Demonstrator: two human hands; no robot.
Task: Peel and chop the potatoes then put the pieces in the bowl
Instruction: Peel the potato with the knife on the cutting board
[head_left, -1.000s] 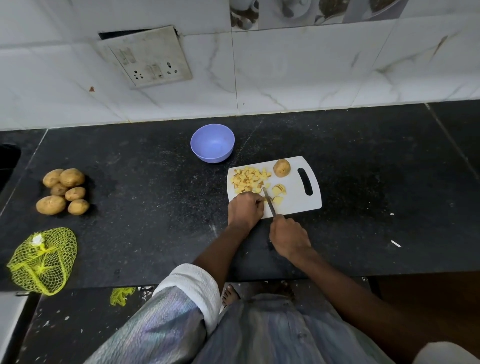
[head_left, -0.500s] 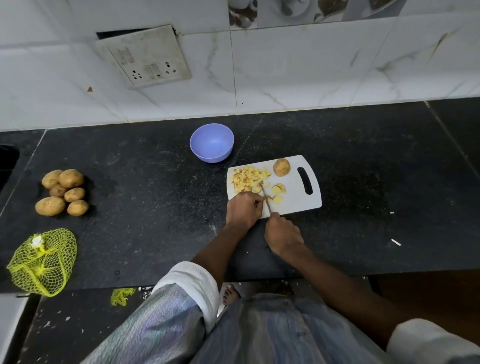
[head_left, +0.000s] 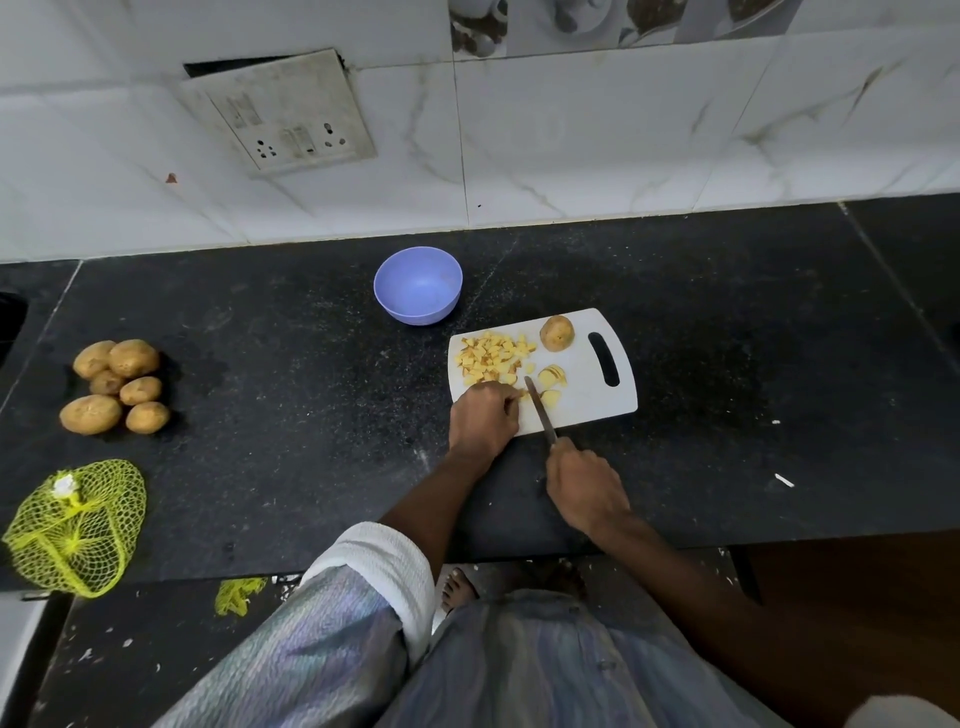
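A white cutting board (head_left: 584, 402) lies on the black counter. On it sit a pile of chopped potato pieces (head_left: 493, 356), a few potato slices (head_left: 551, 375) and a potato half (head_left: 557, 333) with skin. My left hand (head_left: 483, 415) curls over a potato piece at the board's near left, the piece mostly hidden. My right hand (head_left: 584, 488) grips a knife (head_left: 540, 410) whose blade points at the slices beside my left fingers. An empty lilac bowl (head_left: 418, 286) stands behind the board to the left.
Several whole potatoes (head_left: 117, 384) lie in a heap at the counter's left. A yellow net bag (head_left: 72, 525) sits near the front left edge. A tiled wall with a switch plate (head_left: 280, 111) backs the counter. Small white scraps (head_left: 784, 480) lie at right.
My right hand has drawn back toward me and to the right, pulling the knife blade along the board. My left hand stays on the potato piece.
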